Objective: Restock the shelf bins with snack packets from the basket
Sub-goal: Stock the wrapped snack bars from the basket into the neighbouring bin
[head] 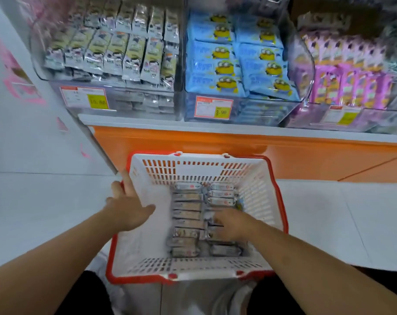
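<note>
The shelf bins point(133, 64) stand above and beyond the basket point(277, 201), where snack packets point(188, 214) lie in two columns, long axes crosswise. The left hand point(129, 208) rests on the left rim, fingers straight. The nearer right hand point(233, 221) touches the right column; its fingers look bent, though any hold is unclear.

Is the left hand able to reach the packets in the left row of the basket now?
Probably yes. The left hand is open over the basket beside the left row of packets, and nothing covers them.
</note>
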Motion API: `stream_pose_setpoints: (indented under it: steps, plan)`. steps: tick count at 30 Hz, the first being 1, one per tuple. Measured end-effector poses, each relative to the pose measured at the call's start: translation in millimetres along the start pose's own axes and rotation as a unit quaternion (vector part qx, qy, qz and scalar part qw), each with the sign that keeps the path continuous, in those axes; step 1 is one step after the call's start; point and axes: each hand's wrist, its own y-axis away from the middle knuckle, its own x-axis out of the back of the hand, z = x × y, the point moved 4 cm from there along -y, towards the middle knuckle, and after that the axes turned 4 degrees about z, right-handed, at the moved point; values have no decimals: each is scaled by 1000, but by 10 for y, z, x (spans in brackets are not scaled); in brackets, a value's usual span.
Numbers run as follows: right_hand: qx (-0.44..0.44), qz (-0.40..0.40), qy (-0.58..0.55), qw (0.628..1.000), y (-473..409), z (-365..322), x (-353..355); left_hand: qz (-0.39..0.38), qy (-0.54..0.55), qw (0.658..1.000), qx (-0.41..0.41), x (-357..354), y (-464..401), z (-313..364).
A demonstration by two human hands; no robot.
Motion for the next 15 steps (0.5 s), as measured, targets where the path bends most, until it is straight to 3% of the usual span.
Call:
stream_pose_setpoints:
  steps: [7,15]
  plan:
    - [-26,42,23,998,-213,-36,-538,-7,-24,999,21,-30,-48,16]
    - [30,77,-80,993,-5,-306,238,-23,-3,999,46,105,78,87]
